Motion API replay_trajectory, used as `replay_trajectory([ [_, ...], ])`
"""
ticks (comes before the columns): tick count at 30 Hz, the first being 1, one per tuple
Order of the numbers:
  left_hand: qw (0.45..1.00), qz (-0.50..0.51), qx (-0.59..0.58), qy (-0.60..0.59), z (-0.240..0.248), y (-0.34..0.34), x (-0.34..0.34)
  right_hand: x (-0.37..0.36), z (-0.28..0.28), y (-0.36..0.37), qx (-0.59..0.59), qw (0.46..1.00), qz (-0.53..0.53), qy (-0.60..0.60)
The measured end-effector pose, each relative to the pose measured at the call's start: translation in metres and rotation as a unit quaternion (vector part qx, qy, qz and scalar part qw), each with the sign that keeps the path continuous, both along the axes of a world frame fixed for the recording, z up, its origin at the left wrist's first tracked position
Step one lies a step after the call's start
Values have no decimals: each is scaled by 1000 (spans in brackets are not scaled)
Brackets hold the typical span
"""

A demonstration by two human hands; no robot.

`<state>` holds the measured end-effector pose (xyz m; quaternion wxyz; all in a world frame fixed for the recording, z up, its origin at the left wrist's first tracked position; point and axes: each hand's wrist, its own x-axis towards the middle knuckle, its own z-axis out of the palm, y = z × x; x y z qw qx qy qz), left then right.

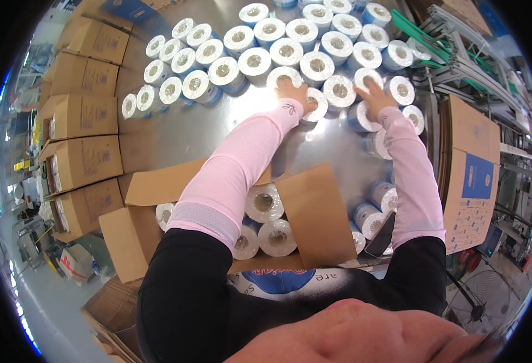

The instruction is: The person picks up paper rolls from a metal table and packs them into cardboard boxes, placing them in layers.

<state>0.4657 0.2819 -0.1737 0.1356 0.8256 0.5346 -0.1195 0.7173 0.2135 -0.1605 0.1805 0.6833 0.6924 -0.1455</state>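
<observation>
White paper rolls (269,29) in clear and blue wrapping stand in a crowd on a shiny metal table (193,130). My left hand (293,94) is on a roll (278,73) at the group's near edge, its fingertips at the core and its thumb side by a neighbouring roll (319,109). Farther right, my right hand (376,98) reaches with spread fingers over another roll (370,74), touching its top. An open cardboard box (317,212) sits close to my body and holds several rolls (264,202). My left forearm covers part of that box.
Filled cardboard boxes (87,115) line the left side. Several rolls (372,221) lie near my right arm beside a dark flat phone-like object (382,236). Another carton (468,175) stands at the right, below a metal frame with green rails (420,36). A fan (483,296) is at lower right.
</observation>
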Motion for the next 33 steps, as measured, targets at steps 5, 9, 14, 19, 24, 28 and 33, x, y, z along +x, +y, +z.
replay_trajectory([
  [5, 998, -34, -33, 30, 4, 12, -7, -4, -43, 8, 116, 992, -6, -47],
  [9, 995, -57, -68, 43, 3, 12, -25, -69, -41, -48, 124, 990, -63, -7],
  [14, 992, -36, -118, -28, 21, 18, -63, -146, -119, -182, 108, 992, 6, 60],
  [19, 847, 129, -157, -491, 54, 25, -158, -117, -75, -167, 124, 925, -225, 280],
  [24, 627, 80, -317, -707, 208, -68, -263, -82, 81, -127, 162, 694, -309, 630],
  [28, 796, -44, -288, -531, 221, -122, -406, -170, 213, -99, -18, 748, -86, 658],
  [33, 958, -137, -69, -241, 286, -232, -461, -388, 239, -136, -40, 856, 330, 397],
])
